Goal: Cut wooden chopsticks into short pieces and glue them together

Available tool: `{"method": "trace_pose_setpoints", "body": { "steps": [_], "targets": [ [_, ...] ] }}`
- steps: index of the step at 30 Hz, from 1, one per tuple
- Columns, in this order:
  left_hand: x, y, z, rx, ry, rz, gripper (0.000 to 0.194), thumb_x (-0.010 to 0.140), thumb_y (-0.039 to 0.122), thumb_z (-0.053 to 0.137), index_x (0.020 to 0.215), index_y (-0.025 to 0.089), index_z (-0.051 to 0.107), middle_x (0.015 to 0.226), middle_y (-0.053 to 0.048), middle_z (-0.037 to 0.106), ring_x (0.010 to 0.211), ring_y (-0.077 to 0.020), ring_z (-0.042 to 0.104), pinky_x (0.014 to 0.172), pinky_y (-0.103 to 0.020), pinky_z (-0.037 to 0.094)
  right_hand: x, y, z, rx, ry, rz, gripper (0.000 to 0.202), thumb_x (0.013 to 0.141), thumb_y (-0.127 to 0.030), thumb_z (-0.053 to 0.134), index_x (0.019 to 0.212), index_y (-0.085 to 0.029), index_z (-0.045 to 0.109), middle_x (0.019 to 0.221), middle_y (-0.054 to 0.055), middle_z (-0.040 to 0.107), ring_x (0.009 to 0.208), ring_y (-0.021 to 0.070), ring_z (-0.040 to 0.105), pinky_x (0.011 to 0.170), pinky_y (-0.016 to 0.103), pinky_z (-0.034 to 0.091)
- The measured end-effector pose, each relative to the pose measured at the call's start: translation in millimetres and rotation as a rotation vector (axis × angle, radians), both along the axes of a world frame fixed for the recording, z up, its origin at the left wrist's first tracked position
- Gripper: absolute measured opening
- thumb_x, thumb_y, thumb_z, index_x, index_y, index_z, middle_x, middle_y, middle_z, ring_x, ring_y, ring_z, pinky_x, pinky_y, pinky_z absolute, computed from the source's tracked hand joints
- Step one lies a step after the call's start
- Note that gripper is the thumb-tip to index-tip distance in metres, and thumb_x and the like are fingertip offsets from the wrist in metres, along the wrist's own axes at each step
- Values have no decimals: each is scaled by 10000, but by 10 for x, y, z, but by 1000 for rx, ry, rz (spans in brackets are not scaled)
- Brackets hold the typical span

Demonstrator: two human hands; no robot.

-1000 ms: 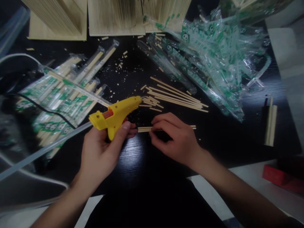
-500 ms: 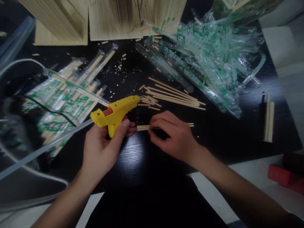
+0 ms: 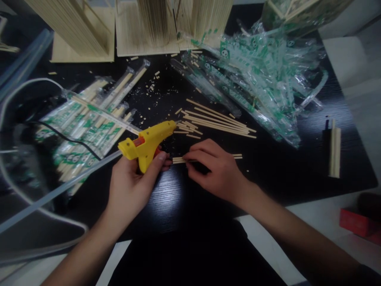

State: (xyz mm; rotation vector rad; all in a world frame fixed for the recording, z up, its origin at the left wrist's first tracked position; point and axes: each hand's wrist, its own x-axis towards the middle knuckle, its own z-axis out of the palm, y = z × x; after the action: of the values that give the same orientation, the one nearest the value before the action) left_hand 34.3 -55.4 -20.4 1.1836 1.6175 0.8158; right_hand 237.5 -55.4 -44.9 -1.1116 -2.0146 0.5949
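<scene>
My left hand is wrapped round a yellow hot glue gun, its nozzle pointing to the upper right and a long clear glue stick trailing from its back. The fingertips of that hand are at the left ends of a few thin wooden chopsticks lying side by side on the black table. My right hand pinches these chopsticks from above and hides their middle. Beyond the hands lies a fan of loose chopsticks, with short cut pieces at its left end.
Wrapped chopsticks lie on the left beside a white cable. Torn plastic wrappers are heaped at the back right. Wooden panels built of sticks stand at the back. A small stick bundle lies far right.
My left hand and the glue gun have shifted slightly to the right. My right fingertips have crept a little left along the chopsticks. The whole view has tilted slightly.
</scene>
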Motion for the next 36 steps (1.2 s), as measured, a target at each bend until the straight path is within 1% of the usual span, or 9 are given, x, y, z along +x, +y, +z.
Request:
{"method": "trace_pose_setpoints", "body": {
  "steps": [3, 6, 8, 10, 13, 18, 23, 28, 36],
  "targets": [
    [3, -18, -6, 46, 101, -54, 252, 778, 411, 794, 925, 220, 721, 911, -26, 771, 784, -210, 730, 757, -316, 613, -5, 3, -3, -1, -8, -6, 146, 929, -94, 605, 974, -200, 695, 964, 76, 691, 907, 208, 650, 817, 374, 583],
    [17, -23, 10, 52, 110, -82, 265, 715, 369, 829, 909, 230, 716, 918, -22, 757, 814, -214, 713, 783, -318, 607, -7, 8, -10, 3, -1, -5, 141, 929, -95, 606, 975, -196, 692, 963, 79, 695, 910, 208, 647, 825, 377, 579],
    [24, -12, 21, 40, 110, -92, 280, 699, 378, 834, 907, 237, 710, 880, -13, 742, 771, -207, 696, 744, -310, 604, -6, 10, -15, 1, 1, 0, 141, 927, -93, 607, 978, -193, 692, 969, 83, 698, 918, 209, 644, 834, 378, 577],
    [26, 5, 23, 36, 126, -106, 278, 700, 396, 832, 898, 242, 712, 849, -5, 728, 743, -203, 683, 717, -303, 597, -5, 11, -18, -3, 4, 5, 141, 926, -92, 606, 978, -191, 693, 974, 86, 698, 921, 212, 640, 838, 380, 577],
    [14, 21, 2, 31, 147, -111, 290, 709, 423, 832, 904, 237, 725, 834, -2, 720, 740, -200, 679, 727, -298, 587, -3, 10, -19, -5, 7, 8, 145, 927, -95, 600, 980, -190, 695, 976, 86, 695, 922, 215, 638, 836, 380, 578],
    [-21, 16, -57, 15, 196, -110, 351, 717, 477, 833, 941, 225, 736, 936, -29, 761, 815, -218, 702, 763, -311, 572, -4, 11, -27, 6, 18, 10, 136, 927, -96, 601, 986, -172, 698, 981, 92, 697, 925, 216, 637, 844, 382, 581],
    [-46, 19, -66, 25, 261, -117, 390, 718, 512, 832, 961, 226, 724, 935, -36, 773, 849, -239, 721, 795, -332, 570, -5, 8, -19, 6, 2, 15, 130, 951, -114, 594, 989, -184, 697, 980, 88, 696, 934, 222, 633, 852, 388, 575],
    [-64, 18, -73, 26, 253, -139, 387, 734, 510, 828, 980, 230, 723, 943, -25, 771, 854, -224, 721, 806, -318, 565, -13, -2, -10, 9, -52, 24, 124, 986, -145, 577, 995, -152, 701, 983, 111, 694, 931, 226, 613, 878, 406, 558],
    [-7, 22, -40, 6, 211, -97, 401, 689, 458, 846, 967, 200, 718, 931, -28, 779, 844, -219, 729, 801, -319, 584, -26, 13, 28, -35, -65, 33, 124, 976, -135, 584, 991, -119, 706, 981, 115, 684, 937, 231, 588, 874, 395, 534]
  ]
}}
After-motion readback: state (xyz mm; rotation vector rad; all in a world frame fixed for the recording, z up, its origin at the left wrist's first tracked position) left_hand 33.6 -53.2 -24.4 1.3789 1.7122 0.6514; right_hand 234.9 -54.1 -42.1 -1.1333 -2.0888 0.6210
